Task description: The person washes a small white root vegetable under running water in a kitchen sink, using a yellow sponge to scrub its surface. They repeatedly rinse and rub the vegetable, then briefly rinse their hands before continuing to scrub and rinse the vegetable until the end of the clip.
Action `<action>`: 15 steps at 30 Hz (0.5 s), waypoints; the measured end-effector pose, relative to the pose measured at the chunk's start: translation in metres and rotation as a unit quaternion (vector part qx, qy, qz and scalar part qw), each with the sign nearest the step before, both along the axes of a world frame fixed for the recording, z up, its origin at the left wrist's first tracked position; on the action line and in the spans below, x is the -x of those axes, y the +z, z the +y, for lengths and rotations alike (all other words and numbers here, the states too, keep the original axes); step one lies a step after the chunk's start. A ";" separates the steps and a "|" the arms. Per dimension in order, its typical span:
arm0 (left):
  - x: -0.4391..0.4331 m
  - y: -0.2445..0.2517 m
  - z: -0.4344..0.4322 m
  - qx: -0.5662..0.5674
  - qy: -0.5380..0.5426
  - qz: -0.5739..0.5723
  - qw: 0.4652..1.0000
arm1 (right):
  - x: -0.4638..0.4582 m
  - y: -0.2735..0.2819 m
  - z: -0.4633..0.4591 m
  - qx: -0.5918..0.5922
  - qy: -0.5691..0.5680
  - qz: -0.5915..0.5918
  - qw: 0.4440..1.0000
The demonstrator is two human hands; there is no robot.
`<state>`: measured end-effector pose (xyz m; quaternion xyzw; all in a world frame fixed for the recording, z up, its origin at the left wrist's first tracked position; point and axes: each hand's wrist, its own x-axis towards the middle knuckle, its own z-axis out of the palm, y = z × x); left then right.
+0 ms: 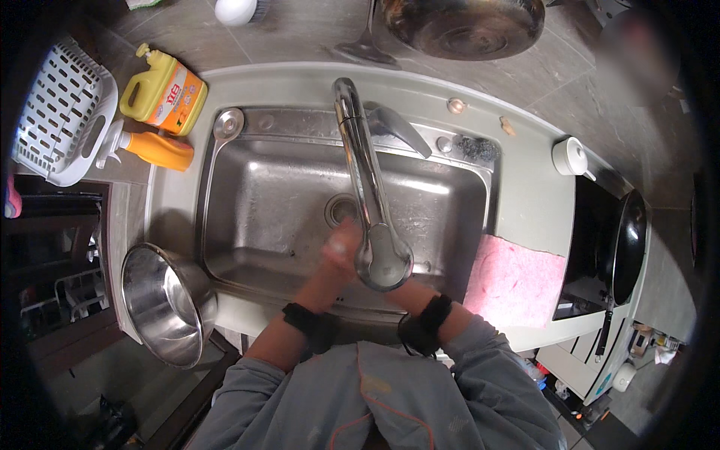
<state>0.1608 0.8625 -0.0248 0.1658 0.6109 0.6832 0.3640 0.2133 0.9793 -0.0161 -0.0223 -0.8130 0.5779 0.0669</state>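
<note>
Over the stainless steel sink [270, 185], my left hand [341, 247] is a blur just in front of the drain [340, 209]. Its finger positions cannot be made out. The broad head of the chrome faucet [385, 259] covers most of my right hand, and only the right wrist and forearm [413, 293] show beside it. Both hands seem close together beneath the spout. No held object can be seen. Black bands circle both wrists. Behind the spout, the faucet's lever handle [402, 132] points to the right.
A steel bowl [163, 304] tilts at the left counter edge. Beyond it stand a yellow detergent jug [169, 95], an orange spray bottle [160, 151] and a white basket [62, 112]. A pink cloth [514, 281] lies right of the sink, near a black pan [629, 247]. A wok [464, 28] leans behind.
</note>
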 end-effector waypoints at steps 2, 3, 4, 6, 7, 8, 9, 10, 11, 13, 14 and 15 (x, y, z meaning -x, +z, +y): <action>-0.008 0.001 0.013 -0.050 0.036 -0.073 0.995 | 0.006 0.014 0.018 -0.067 -0.001 -0.137 0.988; -0.012 -0.001 0.018 -0.120 0.089 -0.224 0.963 | 0.009 0.022 0.020 -0.103 -0.057 -0.154 0.981; -0.013 -0.005 0.020 -0.186 0.138 -0.368 0.901 | 0.011 0.031 0.024 -0.090 -0.041 -0.165 0.981; -0.010 -0.016 0.018 -0.172 0.085 -0.366 0.911 | 0.013 0.046 0.012 -0.080 -0.114 -0.109 0.984; -0.009 -0.023 0.014 -0.176 0.068 -0.323 0.927 | 0.012 0.051 0.006 -0.061 -0.154 -0.026 0.986; -0.008 -0.029 0.011 -0.118 0.064 -0.222 0.966 | 0.009 0.054 -0.005 -0.081 -0.194 0.012 0.978; -0.008 -0.032 0.008 -0.070 0.063 -0.070 0.993 | 0.006 0.053 -0.009 -0.119 -0.186 0.067 0.973; -0.007 -0.035 0.008 -0.083 0.060 -0.023 0.994 | 0.004 0.048 -0.013 -0.119 -0.207 0.050 0.970; -0.008 -0.034 0.007 -0.073 0.060 -0.060 0.994 | -0.001 0.040 -0.009 -0.137 -0.180 0.047 0.973; -0.008 -0.028 0.010 -0.182 0.067 -0.340 0.920 | -0.003 0.013 0.008 -0.128 -0.147 0.005 0.981; -0.012 -0.020 0.010 -0.157 0.082 -0.363 0.915 | 0.000 -0.005 0.014 -0.097 -0.143 -0.039 0.984; -0.014 -0.012 0.009 -0.139 0.104 -0.385 0.906 | 0.001 -0.021 0.020 -0.048 -0.168 -0.057 0.983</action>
